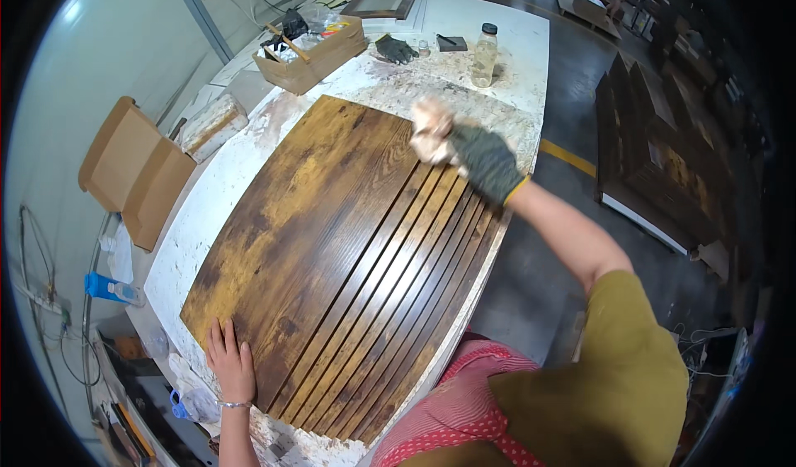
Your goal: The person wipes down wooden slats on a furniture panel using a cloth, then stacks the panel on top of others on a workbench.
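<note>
A dark-and-golden wood-grain panel [307,210] lies on the white, stained worktable. Along its right side runs a row of narrow wood-grain strips [390,284], with dark gaps between them. My bare left hand [230,361], a bracelet at its wrist, rests with fingers stretched out on the panel's near left corner. In a dark grey work glove with a yellow cuff, my right hand [487,162] grips a pale crumpled rag [433,127] at the panel's far right corner. Motion blurs the rag and the glove's fingers.
Beyond the panel stand a cardboard box [311,60] of odds and ends, a spare dark glove [395,49] and a clear bottle [484,55] with a black lid. An open carton [137,168] is at the left. Stacked dark panels [655,152] stand across the floor at right.
</note>
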Demonstrator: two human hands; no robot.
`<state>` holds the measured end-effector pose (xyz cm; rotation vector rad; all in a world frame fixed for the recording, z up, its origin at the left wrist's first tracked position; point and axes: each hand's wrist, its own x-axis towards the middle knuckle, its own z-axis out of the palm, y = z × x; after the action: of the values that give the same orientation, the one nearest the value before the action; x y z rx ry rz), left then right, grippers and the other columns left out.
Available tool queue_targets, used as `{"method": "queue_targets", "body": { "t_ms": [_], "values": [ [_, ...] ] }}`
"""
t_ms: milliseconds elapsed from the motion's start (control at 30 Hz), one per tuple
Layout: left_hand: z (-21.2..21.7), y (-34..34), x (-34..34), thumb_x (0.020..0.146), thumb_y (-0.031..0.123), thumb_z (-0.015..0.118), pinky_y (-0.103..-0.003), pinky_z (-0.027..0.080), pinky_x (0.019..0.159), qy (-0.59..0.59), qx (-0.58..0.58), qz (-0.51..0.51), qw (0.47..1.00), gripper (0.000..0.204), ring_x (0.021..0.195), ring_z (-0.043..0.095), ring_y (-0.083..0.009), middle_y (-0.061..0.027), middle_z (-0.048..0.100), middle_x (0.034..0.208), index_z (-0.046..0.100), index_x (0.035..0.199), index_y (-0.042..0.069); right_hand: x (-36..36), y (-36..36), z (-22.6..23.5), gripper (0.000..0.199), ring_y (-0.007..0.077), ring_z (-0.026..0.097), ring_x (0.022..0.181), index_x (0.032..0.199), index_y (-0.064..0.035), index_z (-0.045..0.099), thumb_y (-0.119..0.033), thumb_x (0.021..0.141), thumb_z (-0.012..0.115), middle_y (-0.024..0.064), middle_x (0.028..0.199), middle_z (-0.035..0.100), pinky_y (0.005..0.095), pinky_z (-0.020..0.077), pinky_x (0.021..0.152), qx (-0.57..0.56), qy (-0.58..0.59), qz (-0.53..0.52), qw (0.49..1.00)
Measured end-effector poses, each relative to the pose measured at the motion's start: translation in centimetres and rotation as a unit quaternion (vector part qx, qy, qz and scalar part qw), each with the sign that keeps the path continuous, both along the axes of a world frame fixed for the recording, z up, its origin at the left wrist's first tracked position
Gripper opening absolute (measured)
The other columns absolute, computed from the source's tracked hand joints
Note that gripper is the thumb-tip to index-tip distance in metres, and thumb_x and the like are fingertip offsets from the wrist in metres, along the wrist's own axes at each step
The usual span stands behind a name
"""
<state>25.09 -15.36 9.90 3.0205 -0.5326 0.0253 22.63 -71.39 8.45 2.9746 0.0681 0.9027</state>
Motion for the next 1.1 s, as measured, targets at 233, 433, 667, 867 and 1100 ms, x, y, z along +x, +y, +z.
{"method": "queue_targets", "body": {
  "t_ms": [233, 433, 667, 867, 1100],
  "values": [
    [-0.2, 0.1, -0.1, 0.091, 0.027, 0.042, -0.047, 0.016, 0.109, -0.007, 0.005, -0.014, 1.000, 0.051, 0.134, 0.023, -0.0370, -0.0156, 0.025, 0.147, 0.036, 0.138, 0.007, 2.3, -3.1, -3.9, 0.032, 0.0200, 0.059, 0.085, 0.113, -0.0067, 0.056, -0.021, 0.085, 0.059, 0.0080, 0.101, 0.059, 0.0375, 0.0492, 0.076, 0.408, 0.071, 0.124, 0.902],
    [-0.4, 0.5, -0.5, 0.092, 0.029, 0.040, -0.047, 0.016, 0.109, -0.005, 0.016, -0.003, 1.000, 0.052, 0.134, 0.023, -0.0368, -0.0157, 0.025, 0.147, 0.036, 0.138, 0.007, 0.5, -2.8, -0.1, 0.021, 0.0254, 0.061, 0.081, 0.099, -0.0069, 0.059, -0.025, 0.090, 0.051, 0.0113, 0.089, 0.063, 0.0351, 0.0493, 0.075, 0.167, 0.051, 0.001, 0.985],
    [-0.1, 0.4, -0.3, 0.093, 0.029, 0.038, -0.046, 0.014, 0.109, 0.006, 0.022, 0.007, 1.000, 0.052, 0.136, 0.020, -0.0357, -0.0145, 0.024, 0.148, 0.034, 0.140, 0.009, -2.7, 3.8, 0.3, 0.013, 0.0177, 0.058, 0.084, 0.089, -0.0126, 0.058, -0.012, 0.077, 0.062, 0.0035, 0.091, 0.058, 0.0356, 0.0507, 0.078, 0.384, 0.156, 0.247, 0.876],
    [-0.6, -0.5, 0.2, 0.093, 0.029, 0.038, -0.046, 0.014, 0.109, 0.001, 0.011, -0.011, 1.000, 0.052, 0.135, 0.020, -0.0364, -0.0143, 0.023, 0.148, 0.033, 0.140, 0.008, -0.5, 4.3, -8.6, 0.024, 0.0192, 0.057, 0.093, 0.104, -0.0117, 0.058, -0.017, 0.080, 0.057, 0.0065, 0.101, 0.059, 0.0343, 0.0468, 0.083, 0.635, 0.098, 0.441, 0.627],
    [-0.6, -0.1, 0.1, 0.094, 0.030, 0.037, -0.047, 0.015, 0.108, -0.012, 0.017, -0.004, 1.000, 0.051, 0.134, 0.023, -0.0367, -0.0155, 0.025, 0.147, 0.034, 0.139, 0.007, -3.2, -4.0, 0.3, 0.036, 0.0266, 0.059, 0.091, 0.116, -0.0051, 0.051, -0.017, 0.083, 0.054, 0.0157, 0.110, 0.056, 0.0364, 0.0508, 0.075, 0.145, 0.158, 0.013, 0.977]
  ]
}}
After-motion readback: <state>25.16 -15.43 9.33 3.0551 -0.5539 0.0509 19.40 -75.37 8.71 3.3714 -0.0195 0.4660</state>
